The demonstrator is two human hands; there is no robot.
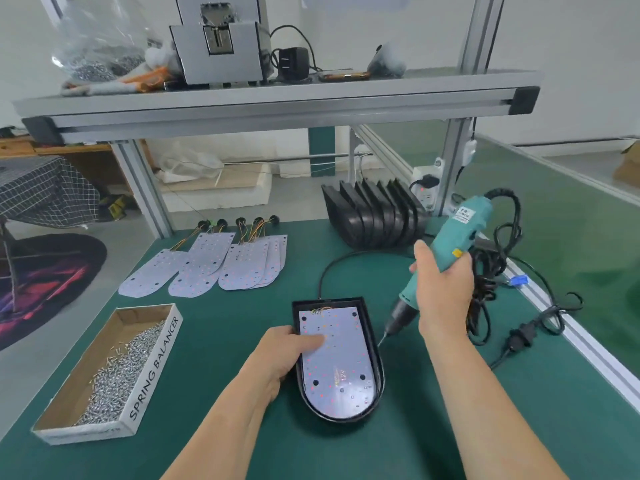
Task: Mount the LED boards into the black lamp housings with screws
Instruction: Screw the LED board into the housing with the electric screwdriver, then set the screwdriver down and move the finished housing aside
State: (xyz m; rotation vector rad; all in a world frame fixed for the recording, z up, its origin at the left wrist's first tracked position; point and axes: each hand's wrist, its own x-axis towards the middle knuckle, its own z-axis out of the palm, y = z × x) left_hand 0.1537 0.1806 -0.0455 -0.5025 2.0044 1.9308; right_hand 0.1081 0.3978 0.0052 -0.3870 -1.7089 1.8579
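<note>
The black lamp housing (332, 419) lies flat at the centre of the green worktop (225, 341), an LED board (334, 362) seated inside it; the left hand (287, 348) rests on the housing's 9 o'clock rim, its fingers (317, 339) laid out straight, pressing the board; the right hand (443, 289), at 2 o'clock, has its fingers wrapped round a teal electric screwdriver (460, 230), whose bit points down just beside the 3 o'clock rim; a cardboard box of screws (104, 372) sits at 8 o'clock; spare LED boards (207, 265) lie at 11 o'clock; stacked housings (374, 216) stand at 1 o'clock.
</note>
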